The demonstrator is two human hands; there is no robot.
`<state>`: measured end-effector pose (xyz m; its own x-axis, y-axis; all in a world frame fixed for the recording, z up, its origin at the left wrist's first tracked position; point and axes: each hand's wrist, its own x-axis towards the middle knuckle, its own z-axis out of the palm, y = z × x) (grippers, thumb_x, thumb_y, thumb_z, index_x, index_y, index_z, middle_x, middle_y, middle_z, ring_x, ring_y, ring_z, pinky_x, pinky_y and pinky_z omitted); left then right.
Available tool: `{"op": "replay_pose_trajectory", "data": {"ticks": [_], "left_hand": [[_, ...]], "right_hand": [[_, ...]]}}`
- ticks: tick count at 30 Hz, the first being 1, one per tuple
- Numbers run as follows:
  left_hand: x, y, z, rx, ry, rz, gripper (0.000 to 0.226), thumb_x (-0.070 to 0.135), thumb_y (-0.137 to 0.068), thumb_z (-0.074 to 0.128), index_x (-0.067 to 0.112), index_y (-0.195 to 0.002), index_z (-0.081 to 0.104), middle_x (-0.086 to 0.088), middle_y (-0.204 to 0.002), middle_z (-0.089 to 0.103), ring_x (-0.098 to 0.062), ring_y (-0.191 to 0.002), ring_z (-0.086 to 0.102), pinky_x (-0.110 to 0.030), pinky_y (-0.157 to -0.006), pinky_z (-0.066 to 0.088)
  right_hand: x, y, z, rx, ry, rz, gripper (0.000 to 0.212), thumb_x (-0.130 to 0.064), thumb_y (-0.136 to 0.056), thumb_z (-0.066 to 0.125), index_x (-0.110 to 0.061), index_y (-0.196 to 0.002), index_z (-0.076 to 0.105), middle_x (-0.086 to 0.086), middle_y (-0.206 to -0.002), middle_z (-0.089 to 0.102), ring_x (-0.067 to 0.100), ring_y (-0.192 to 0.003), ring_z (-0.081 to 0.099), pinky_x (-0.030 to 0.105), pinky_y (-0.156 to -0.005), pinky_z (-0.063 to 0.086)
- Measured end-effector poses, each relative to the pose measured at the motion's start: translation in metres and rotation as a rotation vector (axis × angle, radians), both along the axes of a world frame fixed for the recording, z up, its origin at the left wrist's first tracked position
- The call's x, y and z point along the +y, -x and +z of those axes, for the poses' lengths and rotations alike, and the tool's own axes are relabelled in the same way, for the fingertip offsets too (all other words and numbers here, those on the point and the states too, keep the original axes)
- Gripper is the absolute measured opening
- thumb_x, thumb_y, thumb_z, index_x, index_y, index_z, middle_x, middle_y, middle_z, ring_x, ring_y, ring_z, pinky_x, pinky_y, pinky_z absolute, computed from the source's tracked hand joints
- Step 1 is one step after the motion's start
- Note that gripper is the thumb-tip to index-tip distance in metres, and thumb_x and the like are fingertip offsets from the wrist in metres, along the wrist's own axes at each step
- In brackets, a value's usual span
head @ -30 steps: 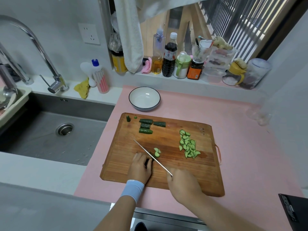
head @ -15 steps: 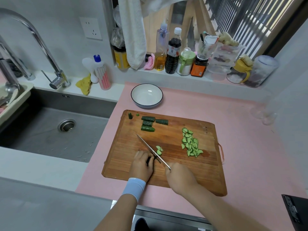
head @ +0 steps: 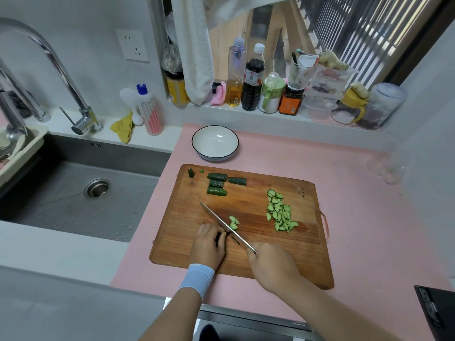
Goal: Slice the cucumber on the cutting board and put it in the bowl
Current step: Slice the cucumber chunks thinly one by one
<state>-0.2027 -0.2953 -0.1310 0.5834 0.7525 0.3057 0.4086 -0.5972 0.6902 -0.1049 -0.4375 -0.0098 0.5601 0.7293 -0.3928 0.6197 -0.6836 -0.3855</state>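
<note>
A wooden cutting board [head: 248,247] lies on the pink mat. My left hand [head: 208,246] holds down a dark cucumber piece [head: 219,238], mostly hidden under the fingers. My right hand [head: 272,265] grips a knife [head: 225,226] whose blade runs diagonally beside the left fingertips. A few fresh slices [head: 234,222] lie just right of the blade. A pile of slices [head: 279,214] sits at the board's right. Several uncut cucumber chunks [head: 218,184] rest at the far left of the board. The white bowl [head: 215,143] stands empty behind the board.
A steel sink [head: 81,193] with a tap [head: 81,119] lies to the left. Bottles and jars [head: 253,80] line the windowsill behind the bowl. A dish soap bottle [head: 149,112] stands by the sink. A dark object [head: 435,308] sits at the lower right.
The knife has kept cutting beside my left fingertips, and the view has shifted a little. The slice piles and chunks stay where they were.
</note>
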Motion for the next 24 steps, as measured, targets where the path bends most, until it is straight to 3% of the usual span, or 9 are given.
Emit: {"op": "replay_pose_trajectory", "data": {"ticks": [8,13,19,24], "left_hand": [[0.001,0.000,0.000,-0.010,-0.014,0.002,0.017,0.000,-0.077,0.074,0.013,-0.076,0.063,0.002,-0.079,0.058,-0.014,-0.081,0.051,-0.013,-0.080,0.035],[0.001,-0.001,-0.002,-0.010,-0.023,0.007,0.017,0.000,-0.076,0.075,0.012,-0.075,0.063,0.000,-0.078,0.059,-0.018,-0.080,0.053,-0.021,-0.077,0.042],[-0.001,0.002,-0.002,-0.017,-0.042,-0.005,0.013,0.000,-0.078,0.074,0.010,-0.079,0.065,0.000,-0.082,0.059,-0.015,-0.084,0.051,-0.009,-0.083,0.034],[0.000,0.002,-0.002,-0.032,-0.042,0.002,0.014,0.000,-0.078,0.075,0.011,-0.078,0.066,0.001,-0.081,0.059,-0.013,-0.083,0.050,-0.008,-0.083,0.033]], "right_hand": [[-0.003,0.002,-0.001,0.010,0.007,-0.022,0.035,-0.033,-0.100,0.044,-0.025,-0.066,0.043,-0.003,-0.071,0.056,0.025,-0.071,0.056,0.032,-0.062,0.042],[0.010,0.003,-0.005,0.065,0.044,-0.051,0.034,-0.031,-0.100,0.042,-0.022,-0.067,0.045,-0.004,-0.068,0.055,0.027,-0.071,0.056,0.030,-0.062,0.040],[0.011,0.005,-0.012,0.066,0.017,-0.053,0.028,-0.031,-0.101,0.041,-0.026,-0.074,0.049,-0.003,-0.074,0.057,0.027,-0.075,0.056,0.030,-0.064,0.039],[0.011,0.005,-0.010,0.067,0.004,-0.056,0.025,-0.033,-0.101,0.041,-0.027,-0.078,0.051,-0.001,-0.077,0.060,0.029,-0.080,0.061,0.030,-0.064,0.039]]}}
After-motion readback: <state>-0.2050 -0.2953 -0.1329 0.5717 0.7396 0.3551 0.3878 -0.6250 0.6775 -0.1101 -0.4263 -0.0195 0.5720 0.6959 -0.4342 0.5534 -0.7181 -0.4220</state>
